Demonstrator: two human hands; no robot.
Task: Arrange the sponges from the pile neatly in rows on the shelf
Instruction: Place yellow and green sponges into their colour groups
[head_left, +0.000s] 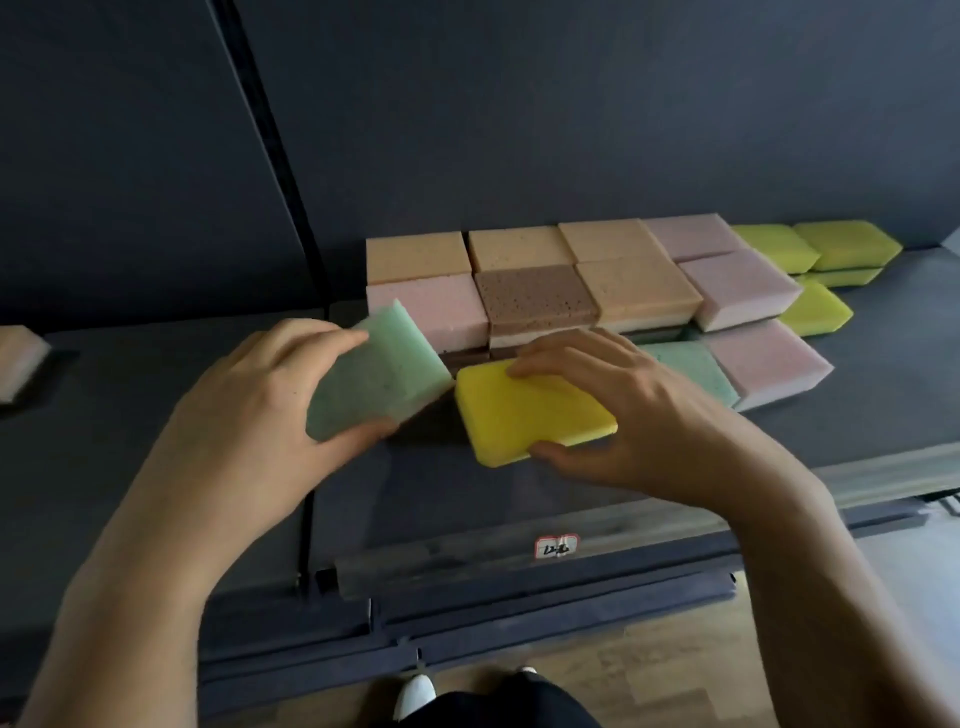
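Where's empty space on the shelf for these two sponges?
Bare shelf lies left of the rows, between the lone sponge at far left and the green sponge in the left hand. Another strip runs from the yellow sponge in the right hand forward to the label. Back right is crowded with rows.

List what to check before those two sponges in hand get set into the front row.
1. Grip: left hand holds green sponge, fingers and thumb round it: ok.
2. Grip: right hand holds yellow sponge between fingers and thumb: ok.
3. Green sponge square with the rows: not ok, it is tilted.
4. Yellow sponge flat on the shelf: cannot tell.
5. Bare shelf showing in front of the stacked sponges: ok.
6. Far-right yellow-green sponges lined up: not ok, askew.
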